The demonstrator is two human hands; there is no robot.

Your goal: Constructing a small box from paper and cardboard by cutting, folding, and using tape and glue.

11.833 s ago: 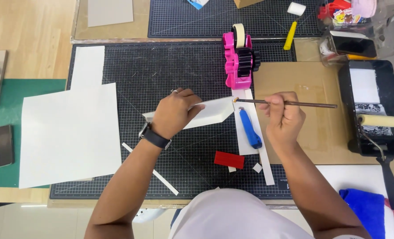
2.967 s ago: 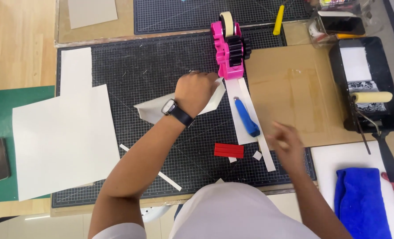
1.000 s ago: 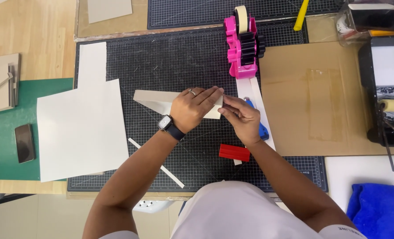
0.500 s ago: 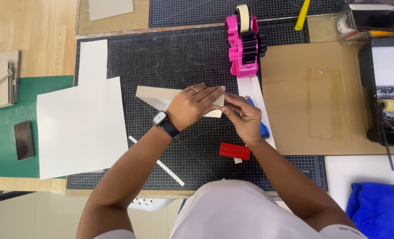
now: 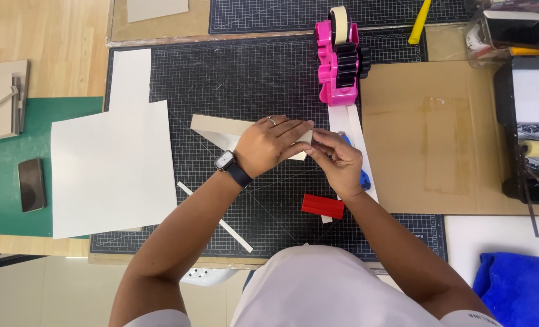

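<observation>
My left hand lies flat over a folded piece of grey card on the black cutting mat, pressing its right part down. A watch sits on that wrist. My right hand meets the left one at the card's right end, its fingertips pinching the edge there. What is under the fingers is hidden. A blue cutter lies half covered by my right hand on a white paper strip.
A pink tape dispenser stands just beyond my hands. A red block and a thin white strip lie near me. Large white sheets cover the mat's left. Brown cardboard, a paint tray with roller, blue cloth, phone.
Earlier my right hand held a thin brush beside the card, then was away from it. It has since come to the card's right end, and both hands now hold there almost still.
</observation>
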